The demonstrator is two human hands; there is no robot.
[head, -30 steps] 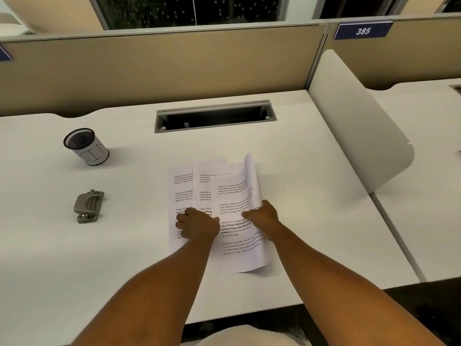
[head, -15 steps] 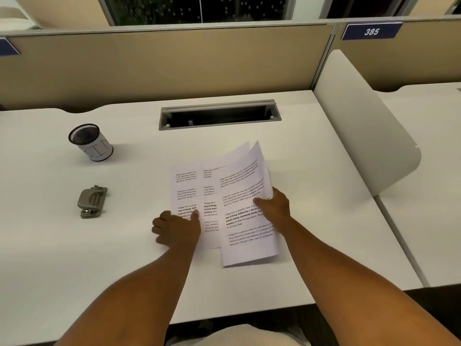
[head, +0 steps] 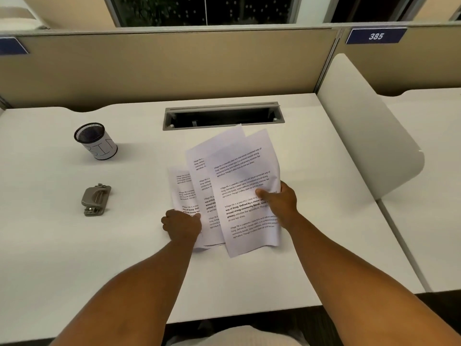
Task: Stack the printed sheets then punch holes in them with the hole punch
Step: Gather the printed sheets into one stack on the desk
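Three printed sheets [head: 239, 186] lie fanned and overlapping in the middle of the white desk [head: 124, 258]. My right hand [head: 279, 203] grips the right edge of the top sheet, thumb on the print, and lifts that sheet and the one under it off the desk. My left hand [head: 182, 226] is curled at the lower left edge of the bottom sheet, pinching or pressing it. The grey metal hole punch [head: 95, 199] rests on the desk well to the left of the papers, untouched.
A black mesh pen cup [head: 96, 141] with a white label stands at the back left. A cable slot [head: 223, 116] is cut into the desk just behind the sheets. A white side panel [head: 366, 136] rises at the right; a beige partition [head: 174, 68] closes the back.
My right hand has moved right and up, raising the top sheets and tilting them clockwise. My left hand has slid from on top of the papers to their lower left edge.
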